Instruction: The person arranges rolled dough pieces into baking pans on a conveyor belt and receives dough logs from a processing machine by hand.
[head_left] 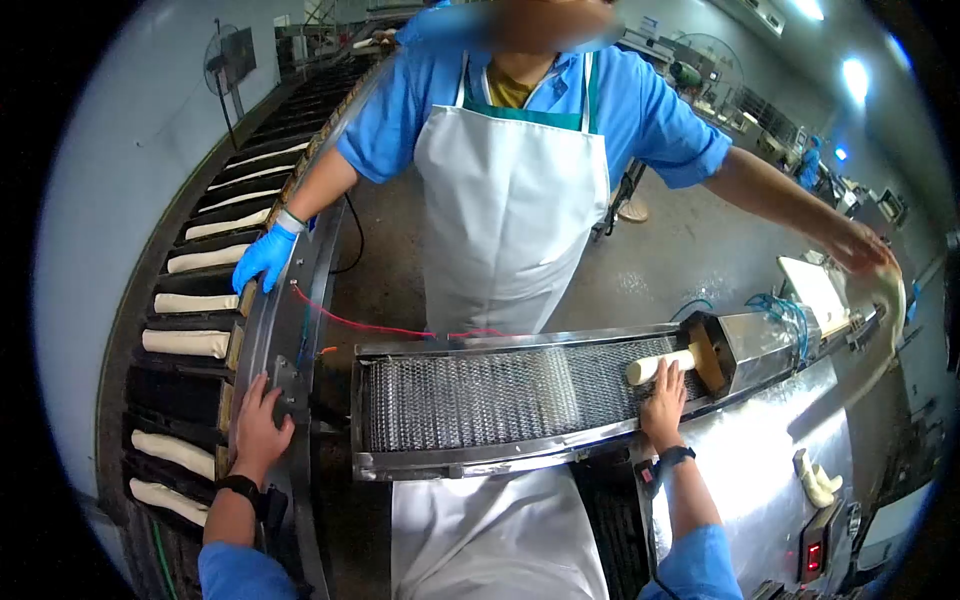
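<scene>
My left hand rests with its fingers apart on the metal edge of the long line of black trays; nothing is in it. At the right end of the mesh conveyor, my right hand touches the near side of a pale dough roll, fingers apart and not wrapped round it. The roll lies on the mesh beside the opening of a metal housing. Pale dough pieces lie in several of the black trays.
Across the conveyor stands a co-worker in a white apron, one blue-gloved hand on the tray line, the other arm stretched right, holding a long dough strip. Dough pieces and a red display are on the steel table.
</scene>
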